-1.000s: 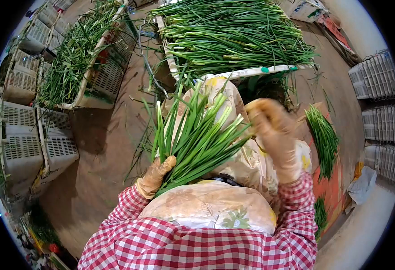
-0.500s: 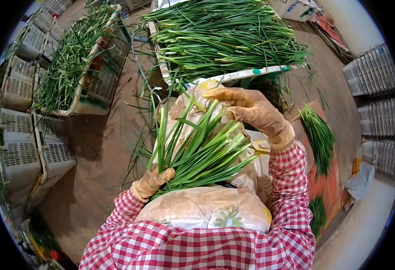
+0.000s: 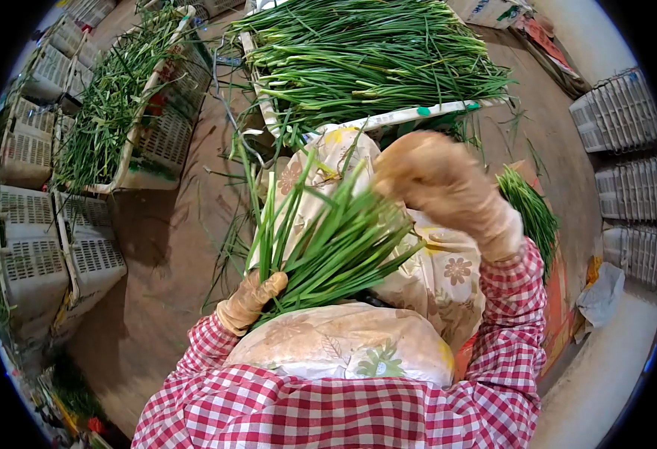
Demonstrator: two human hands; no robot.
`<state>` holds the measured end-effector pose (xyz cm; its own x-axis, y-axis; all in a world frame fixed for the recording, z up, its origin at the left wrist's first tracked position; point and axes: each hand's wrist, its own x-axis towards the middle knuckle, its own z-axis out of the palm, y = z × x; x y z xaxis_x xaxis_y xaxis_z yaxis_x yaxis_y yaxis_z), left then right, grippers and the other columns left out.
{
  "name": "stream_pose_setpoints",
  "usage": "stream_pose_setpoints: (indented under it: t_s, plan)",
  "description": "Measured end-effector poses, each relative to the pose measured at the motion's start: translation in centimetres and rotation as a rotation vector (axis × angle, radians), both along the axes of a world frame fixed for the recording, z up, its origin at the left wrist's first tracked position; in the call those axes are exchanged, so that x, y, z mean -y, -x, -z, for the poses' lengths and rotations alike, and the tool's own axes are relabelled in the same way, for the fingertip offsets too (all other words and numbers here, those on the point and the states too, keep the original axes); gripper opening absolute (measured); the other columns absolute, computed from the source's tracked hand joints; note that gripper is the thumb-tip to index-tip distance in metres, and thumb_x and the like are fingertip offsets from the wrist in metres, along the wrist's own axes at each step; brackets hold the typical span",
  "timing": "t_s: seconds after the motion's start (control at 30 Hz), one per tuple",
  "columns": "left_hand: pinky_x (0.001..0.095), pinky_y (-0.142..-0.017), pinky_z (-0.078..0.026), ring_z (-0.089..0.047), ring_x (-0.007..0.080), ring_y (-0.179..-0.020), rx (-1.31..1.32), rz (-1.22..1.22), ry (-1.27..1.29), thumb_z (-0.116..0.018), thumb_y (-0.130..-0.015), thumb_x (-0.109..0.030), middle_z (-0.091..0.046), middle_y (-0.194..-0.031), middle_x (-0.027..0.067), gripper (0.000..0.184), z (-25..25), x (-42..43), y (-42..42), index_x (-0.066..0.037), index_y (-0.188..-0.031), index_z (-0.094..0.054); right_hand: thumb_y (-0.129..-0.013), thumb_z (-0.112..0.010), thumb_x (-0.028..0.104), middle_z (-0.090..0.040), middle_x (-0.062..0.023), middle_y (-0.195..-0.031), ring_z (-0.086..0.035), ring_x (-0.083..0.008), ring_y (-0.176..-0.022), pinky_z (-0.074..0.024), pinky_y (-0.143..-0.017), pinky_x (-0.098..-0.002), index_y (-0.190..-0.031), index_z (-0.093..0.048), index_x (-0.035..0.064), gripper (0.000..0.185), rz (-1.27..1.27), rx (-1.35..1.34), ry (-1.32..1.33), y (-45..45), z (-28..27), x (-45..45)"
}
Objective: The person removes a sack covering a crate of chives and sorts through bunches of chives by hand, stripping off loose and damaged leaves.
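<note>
My gloved left hand is closed around the lower part of a bunch of long green stalks, which fans out over my lap. The pale cut ends point up and to the right. My gloved right hand is at the upper right end of the bunch, smeared by motion, so its fingers and anything between them cannot be made out. A patterned apron covers my lap beneath the stalks.
Ahead stands a white crate heaped with green stalks. A basket of loose greens is at the left, near stacked white crates. On the right lie a separate bundle, a plastic bag and more crates.
My right hand went left over the bunch with its fingers apart, then moved back a little to the right and blurred. My left hand keeps its hold on the stalks.
</note>
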<state>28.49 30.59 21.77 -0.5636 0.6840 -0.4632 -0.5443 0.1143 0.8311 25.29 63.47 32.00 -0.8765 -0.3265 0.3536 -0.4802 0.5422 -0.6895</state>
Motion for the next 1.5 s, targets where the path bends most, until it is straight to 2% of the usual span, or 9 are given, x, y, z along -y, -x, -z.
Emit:
stream_pose_setpoints:
  t_s: [0.13, 0.3, 0.4, 0.47, 0.7, 0.9, 1.07, 1.33, 1.5]
  plan:
    - [0.0244, -0.069, -0.032, -0.033, 0.0073, -0.075, 0.019, -0.245, 0.024, -0.065, -0.083, -0.044, -0.039, -0.082, -0.0081, 0.036, 0.4, -0.4, -0.7, -0.010, -0.089, -0.053, -0.086, -0.065, 0.023, -0.066, -0.0080, -0.083, -0.061, -0.0190, -0.074, -0.0509, -0.068, -0.0310, -0.090, -0.065, 0.0052, 0.019, 0.559, 0.086, 0.131, -1.1, -2.0, -6.8]
    - [0.0253, -0.083, -0.037, -0.045, 0.0078, -0.090, 0.042, -0.221, -0.054, -0.067, -0.082, -0.043, -0.053, -0.099, -0.0048, 0.047, 2.1, 0.8, -0.8, -0.007, -0.112, -0.056, -0.083, -0.066, 0.010, -0.066, -0.0102, -0.100, -0.063, -0.0184, -0.093, -0.0491, -0.082, -0.0302, -0.110, -0.060, 0.0023, 0.029, 1.177, -0.212, -0.912, -2.9, -0.5, -11.3]
    - [0.0238, -0.085, -0.038, -0.049, 0.0087, -0.094, -0.001, -0.268, -0.024, -0.067, -0.084, -0.037, -0.057, -0.105, -0.0033, 0.044, 1.4, 0.1, -0.9, -0.006, -0.114, -0.058, -0.077, -0.068, 0.002, -0.060, -0.0141, -0.115, -0.058, -0.0242, -0.109, -0.0464, -0.091, -0.0317, -0.123, -0.055, 0.0074, 0.048, 0.549, -0.151, 0.065, -3.3, 1.1, -4.5]
    - [0.0236, -0.084, -0.040, -0.051, 0.0085, -0.093, 0.080, -0.262, -0.027, -0.065, -0.086, -0.033, -0.058, -0.104, -0.0025, 0.039, 2.4, 0.8, -1.1, -0.005, -0.112, -0.059, -0.075, -0.071, 0.014, -0.060, -0.0055, -0.117, -0.054, -0.0240, -0.113, -0.0401, -0.098, -0.0373, -0.122, -0.057, 0.0151, 0.049, 0.322, -0.182, -0.480, -3.6, -0.4, -0.3]
    - [0.0267, -0.084, -0.046, -0.056, 0.0107, -0.098, 0.019, -0.230, -0.094, -0.058, -0.091, -0.027, -0.060, -0.111, 0.0023, 0.034, 2.6, 1.2, -0.8, -0.003, -0.115, -0.058, -0.073, -0.066, 0.014, -0.061, 0.0067, -0.105, -0.053, -0.0136, -0.112, -0.0263, -0.108, -0.0371, -0.098, -0.063, 0.0229, 0.026, 0.141, -0.341, -0.743, -4.0, 2.0, 2.7]
    - [0.0261, -0.085, -0.045, -0.056, 0.0107, -0.096, 0.250, -0.307, -0.122, -0.059, -0.091, -0.030, -0.059, -0.112, 0.0018, 0.038, 0.7, -0.2, -0.4, -0.002, -0.117, -0.058, -0.088, -0.057, 0.009, -0.064, -0.0095, -0.101, -0.062, -0.0193, -0.091, -0.0503, -0.079, -0.0319, -0.114, -0.058, 0.0083, 0.026, 1.078, -0.303, -1.065, -4.4, 1.4, -6.0]
    - [0.0252, -0.085, -0.044, -0.054, 0.0108, -0.098, 0.153, -0.308, -0.029, -0.058, -0.091, -0.028, -0.060, -0.107, 0.0013, 0.036, 0.7, -0.8, -0.5, -0.002, -0.116, -0.058, -0.087, -0.062, 0.016, -0.065, -0.0117, -0.096, -0.062, -0.0204, -0.090, -0.0489, -0.077, -0.0307, -0.114, -0.062, 0.0049, 0.030, 0.535, -0.022, 0.041, -3.1, 2.2, -2.0]
    - [0.0278, -0.093, -0.041, -0.051, 0.0128, -0.100, -0.158, -0.174, -0.083, -0.051, -0.095, -0.017, -0.055, -0.112, 0.0036, 0.031, 3.0, 0.9, -1.4, 0.000, -0.120, -0.052, -0.066, -0.076, 0.041, -0.061, -0.0074, -0.078, -0.056, -0.0268, -0.079, -0.0408, -0.072, -0.0393, -0.096, -0.071, 0.0114, 0.043, 0.260, 0.012, -0.306, -0.6, 1.0, 3.2]
    - [0.0269, -0.088, -0.043, -0.052, 0.0115, -0.099, 0.064, -0.303, 0.010, -0.055, -0.093, -0.020, -0.056, -0.112, 0.0022, 0.032, 1.1, -0.9, -0.7, -0.003, -0.119, -0.054, -0.069, -0.075, 0.033, -0.061, -0.0093, -0.072, -0.058, -0.0288, -0.074, -0.0417, -0.069, -0.0393, -0.088, -0.072, 0.0104, 0.030, 0.049, 0.164, -0.258, 0.0, 0.5, 3.5]
